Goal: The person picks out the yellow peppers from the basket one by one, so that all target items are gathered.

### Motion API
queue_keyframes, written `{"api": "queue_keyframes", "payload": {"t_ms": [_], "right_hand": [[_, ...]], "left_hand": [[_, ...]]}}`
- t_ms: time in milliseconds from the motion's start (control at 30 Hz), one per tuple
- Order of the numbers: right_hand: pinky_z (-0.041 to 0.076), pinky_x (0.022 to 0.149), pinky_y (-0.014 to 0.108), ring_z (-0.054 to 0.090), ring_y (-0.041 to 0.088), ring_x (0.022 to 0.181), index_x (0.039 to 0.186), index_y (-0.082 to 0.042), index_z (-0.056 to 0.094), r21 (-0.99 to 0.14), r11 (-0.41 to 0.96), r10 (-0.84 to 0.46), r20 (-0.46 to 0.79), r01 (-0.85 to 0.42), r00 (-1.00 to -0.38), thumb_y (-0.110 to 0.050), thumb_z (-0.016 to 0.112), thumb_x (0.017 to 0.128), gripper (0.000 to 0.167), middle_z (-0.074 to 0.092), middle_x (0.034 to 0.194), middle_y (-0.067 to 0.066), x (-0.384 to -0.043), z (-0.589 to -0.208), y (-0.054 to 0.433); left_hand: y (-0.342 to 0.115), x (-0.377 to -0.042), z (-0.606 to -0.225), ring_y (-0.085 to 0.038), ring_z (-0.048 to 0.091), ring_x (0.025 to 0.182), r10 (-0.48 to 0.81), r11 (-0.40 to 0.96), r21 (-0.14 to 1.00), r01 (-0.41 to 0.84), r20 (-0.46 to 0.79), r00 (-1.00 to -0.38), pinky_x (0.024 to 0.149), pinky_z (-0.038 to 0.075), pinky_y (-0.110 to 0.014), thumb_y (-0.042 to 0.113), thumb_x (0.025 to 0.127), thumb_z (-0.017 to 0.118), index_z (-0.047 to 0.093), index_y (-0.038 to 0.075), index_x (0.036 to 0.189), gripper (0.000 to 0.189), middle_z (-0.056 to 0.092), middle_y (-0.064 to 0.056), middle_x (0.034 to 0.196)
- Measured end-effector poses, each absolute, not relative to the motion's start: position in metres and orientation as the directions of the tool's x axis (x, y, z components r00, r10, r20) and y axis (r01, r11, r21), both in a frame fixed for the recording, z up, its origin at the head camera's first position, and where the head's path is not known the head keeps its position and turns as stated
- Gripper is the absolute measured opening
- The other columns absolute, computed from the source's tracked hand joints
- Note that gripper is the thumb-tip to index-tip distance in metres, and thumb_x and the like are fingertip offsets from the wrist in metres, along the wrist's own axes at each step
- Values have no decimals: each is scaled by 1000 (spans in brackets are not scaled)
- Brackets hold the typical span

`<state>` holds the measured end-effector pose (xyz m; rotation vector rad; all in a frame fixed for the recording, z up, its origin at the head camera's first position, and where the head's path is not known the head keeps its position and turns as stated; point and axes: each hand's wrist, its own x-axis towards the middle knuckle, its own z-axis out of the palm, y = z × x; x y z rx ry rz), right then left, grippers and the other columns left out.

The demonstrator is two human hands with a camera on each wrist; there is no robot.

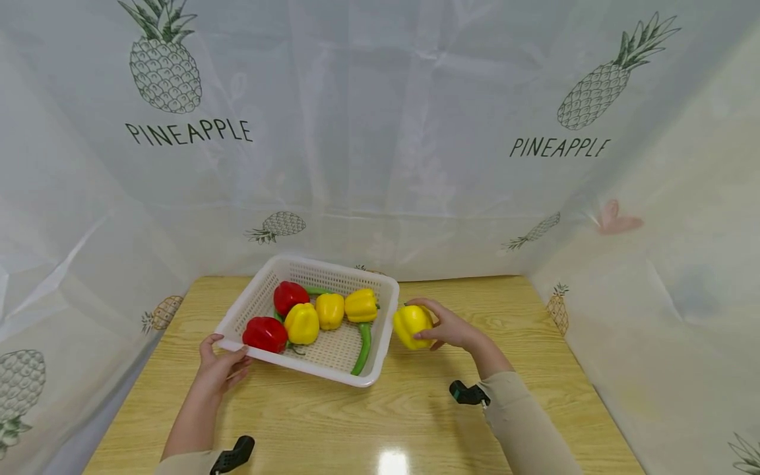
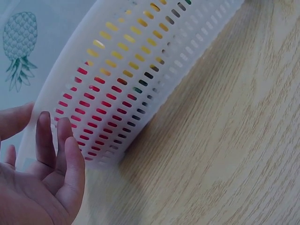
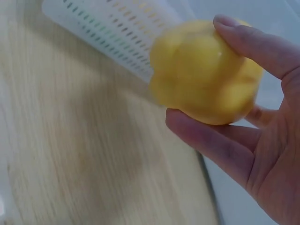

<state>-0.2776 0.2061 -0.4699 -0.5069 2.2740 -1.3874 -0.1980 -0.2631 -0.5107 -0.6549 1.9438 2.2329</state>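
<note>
My right hand (image 1: pixel 454 328) grips a yellow bell pepper (image 1: pixel 412 326) just beyond the right side of a white plastic basket (image 1: pixel 380 356). In the right wrist view, thumb and fingers curl round that pepper (image 3: pixel 201 70), which is held off the table. My left hand (image 1: pixel 221 366) holds the basket's front left corner, thumb at the rim and fingers against the outer wall (image 2: pixel 108 93). Inside the basket lie two red bell peppers (image 1: pixel 265 334), three yellow bell peppers (image 1: pixel 302 324) and long green peppers (image 1: pixel 362 348), some partly hidden.
The basket stands at an angle on a wood-grain table (image 1: pixel 356 422). A pale curtain (image 1: pixel 380 165) printed with pineapples hangs behind the table and along both sides. Each wrist carries a small black device (image 1: pixel 469 393).
</note>
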Motion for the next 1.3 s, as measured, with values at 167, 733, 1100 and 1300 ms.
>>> {"api": "queue_keyframes", "payload": {"t_ms": [167,733,1100,1300], "right_hand": [[57,62,48,59,31,93,146,-22,38,-832,545,-446,-181,-106,-877,-22,74,89,67,25,148,19,-279,-482,208],[44,95,52,51,32,115,141,-20,43,-694,710,-279,-124,-117,-952,-32,80,83,70,42,140,16,-287,-521,204],[42,97,56,48,36,121,133,-9,48,-738,668,-180,-27,-102,-983,-30,84,77,70,44,141,18,-290,-540,201],[41,99,55,46,36,124,134,-8,48,-768,636,-144,-18,-78,-989,-30,83,79,69,45,140,17,-293,-548,198]], "left_hand": [[-263,-198,-510,-12,68,66,-196,-176,919,-354,-385,-902,67,56,-28,9,96,62,8,28,124,64,67,-1,72],[-263,-197,-510,-12,67,65,-200,-168,924,-343,-373,-906,67,57,-28,9,96,61,9,29,123,62,67,-2,72],[-259,-196,-510,-11,67,64,-198,-179,922,-343,-375,-906,67,57,-28,9,96,62,10,29,123,62,67,-2,73],[-260,-198,-512,-11,66,64,-213,-172,922,-346,-378,-901,67,57,-28,9,96,62,13,34,119,59,66,-1,72]]}}
